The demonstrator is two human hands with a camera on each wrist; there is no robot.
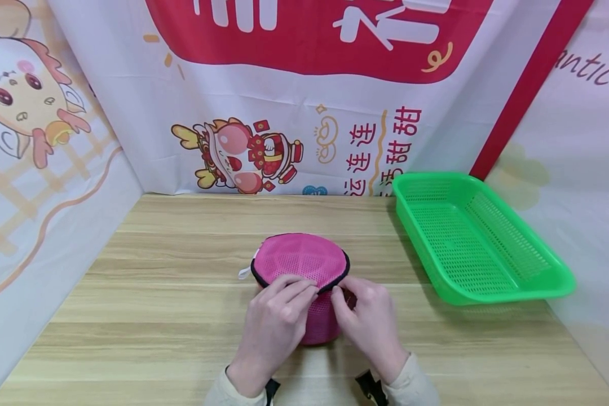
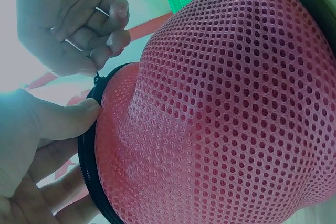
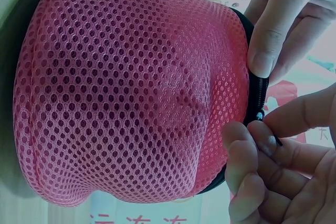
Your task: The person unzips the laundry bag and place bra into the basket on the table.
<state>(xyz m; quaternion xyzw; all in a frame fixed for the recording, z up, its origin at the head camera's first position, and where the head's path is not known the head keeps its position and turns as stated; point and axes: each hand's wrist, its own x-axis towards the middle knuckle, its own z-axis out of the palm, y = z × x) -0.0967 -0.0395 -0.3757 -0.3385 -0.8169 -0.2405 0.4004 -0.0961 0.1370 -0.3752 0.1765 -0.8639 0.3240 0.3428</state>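
Observation:
A pink mesh laundry bag [image 1: 299, 254] with a round top stands upright on the table. Black zipper trim [image 2: 87, 153] rings its top edge, and a white loop [image 1: 245, 273] sticks out on the left. My left hand [image 1: 279, 313] pinches the zipper edge at the front, thumb below and fingers over the top. Just to its right, my right hand [image 1: 367, 316] pinches the small zipper pull [image 3: 277, 140] between thumb and curled index finger. The slider [image 3: 260, 115] shows beside those fingertips in the right wrist view. The bag's inside is hidden.
A green plastic basket [image 1: 426, 254] with perforated walls stands at the right of the wooden table [image 1: 157, 293]. Printed cloth [image 1: 147, 113] hangs behind the table and along both sides.

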